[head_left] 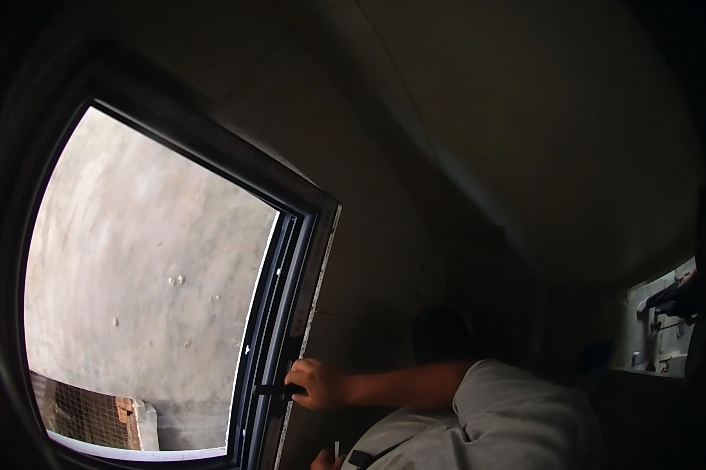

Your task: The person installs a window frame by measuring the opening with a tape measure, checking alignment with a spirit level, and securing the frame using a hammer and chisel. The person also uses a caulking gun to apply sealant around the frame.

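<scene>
My right arm, in a grey short sleeve, reaches left to the side of a dark window frame point(306, 274). The fingers of my right hand point(315, 384) are closed on a black window handle point(274, 389), which sticks out across the frame's inner rails. At the lower edge, part of my left hand point(324, 460) shows with its fingers curled. A thin white strip point(337, 449) stands up beside it; what the hand holds is cut off by the picture's edge. A dark strap or flat piece point(361, 457) lies against the grey shirt near it.
Through the window opening stands a rough plastered wall point(157, 235), with a wire grid point(86, 415) and bricks point(126, 409) low at the left. The room's walls are dark. At the far right, a bright opening point(642, 345) shows someone in dark clothing point(670, 299).
</scene>
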Action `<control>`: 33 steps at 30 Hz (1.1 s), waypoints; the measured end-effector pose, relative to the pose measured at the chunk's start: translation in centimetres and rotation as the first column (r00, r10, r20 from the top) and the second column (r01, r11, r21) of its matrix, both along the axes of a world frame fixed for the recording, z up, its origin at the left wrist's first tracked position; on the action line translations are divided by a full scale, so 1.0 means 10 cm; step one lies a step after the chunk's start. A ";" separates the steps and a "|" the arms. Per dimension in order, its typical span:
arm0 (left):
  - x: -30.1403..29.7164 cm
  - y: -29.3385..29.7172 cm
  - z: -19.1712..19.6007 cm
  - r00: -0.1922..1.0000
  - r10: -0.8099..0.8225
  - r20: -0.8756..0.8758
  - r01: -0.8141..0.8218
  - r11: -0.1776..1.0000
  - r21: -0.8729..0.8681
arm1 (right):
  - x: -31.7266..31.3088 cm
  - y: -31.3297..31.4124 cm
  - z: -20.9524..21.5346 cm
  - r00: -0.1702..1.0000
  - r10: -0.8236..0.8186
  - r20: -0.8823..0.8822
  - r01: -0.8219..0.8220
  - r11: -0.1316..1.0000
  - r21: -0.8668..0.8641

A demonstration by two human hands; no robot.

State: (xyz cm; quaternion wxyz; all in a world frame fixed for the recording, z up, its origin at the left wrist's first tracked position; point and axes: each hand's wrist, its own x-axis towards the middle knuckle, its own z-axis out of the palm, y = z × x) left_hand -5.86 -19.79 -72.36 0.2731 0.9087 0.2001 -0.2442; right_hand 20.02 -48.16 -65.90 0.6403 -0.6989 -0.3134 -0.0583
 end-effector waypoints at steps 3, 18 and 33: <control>0.24 -0.28 0.24 0.999 -0.040 -0.007 0.041 0.998 0.057 | 0.05 -0.03 -0.04 0.999 0.038 0.002 -0.038 0.999 0.004; 0.04 -0.53 0.29 0.994 0.086 -0.063 -0.087 0.996 -0.011 | 0.05 -0.05 0.36 0.983 0.122 0.135 -0.093 0.975 -0.202; -0.21 -0.60 0.08 0.969 0.192 0.158 -0.147 0.955 -0.257 | 0.02 0.15 0.67 0.990 0.127 0.064 -0.099 0.936 -0.337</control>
